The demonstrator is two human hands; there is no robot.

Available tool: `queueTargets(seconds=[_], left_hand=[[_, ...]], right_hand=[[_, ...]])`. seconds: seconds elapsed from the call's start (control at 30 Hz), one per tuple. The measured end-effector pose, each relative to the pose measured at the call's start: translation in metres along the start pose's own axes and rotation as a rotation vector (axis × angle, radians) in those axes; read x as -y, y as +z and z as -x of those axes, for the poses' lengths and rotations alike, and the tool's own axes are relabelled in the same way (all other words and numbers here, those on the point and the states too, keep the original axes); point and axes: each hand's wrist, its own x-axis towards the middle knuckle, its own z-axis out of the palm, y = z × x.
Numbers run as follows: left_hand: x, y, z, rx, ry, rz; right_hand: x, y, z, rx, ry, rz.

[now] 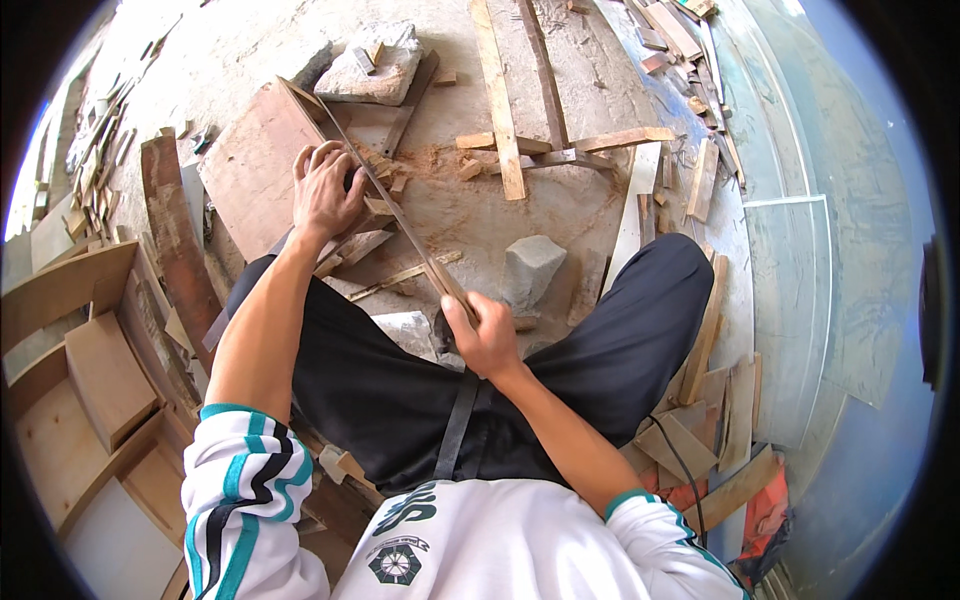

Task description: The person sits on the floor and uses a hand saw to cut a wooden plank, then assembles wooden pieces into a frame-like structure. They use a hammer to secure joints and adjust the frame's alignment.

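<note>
My right hand (484, 335) is wrapped round the wooden grip of a long, narrow handsaw (392, 208), seen nearly edge-on. Its blade slants away to the far left and runs along the right edge of a reddish-brown wooden panel (252, 165). That panel lies tilted in front of my left knee. My left hand (327, 190) bears on it close to the blade, fingers bent over its edge and gripping it. Whether the teeth touch the wood cannot be made out. Sawdust (432, 160) is scattered on the ground just right of the blade.
A pale stone block (375, 65) lies beyond the panel, and a grey stone (533, 270) sits between my knees. Long battens (497, 90) cross the ground ahead. Wooden box frames (100, 380) stand at left, glass sheets (800, 260) at right. A black cable (685, 470) hangs by my right side.
</note>
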Motion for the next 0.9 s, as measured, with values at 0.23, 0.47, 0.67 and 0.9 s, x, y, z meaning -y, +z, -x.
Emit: queueTargets(seconds=[0.23,0.47,0.67,0.9], left_hand=[[0.002,0.000,0.004,0.023,-0.015,-0.027],[-0.003,-0.001,-0.003,0.018,0.010,0.003],[0.003,-0.002,0.003,0.050,-0.047,0.003],[-0.002,-0.005,0.001,0.033,-0.062,0.002]], right_hand=[[-0.001,-0.012,0.024,0.008,0.041,-0.031],[-0.003,0.014,-0.036,-0.035,-0.059,0.004],[-0.009,-0.001,0.019,-0.007,0.040,-0.023],[0.005,0.035,-0.050,-0.037,-0.005,-0.052]])
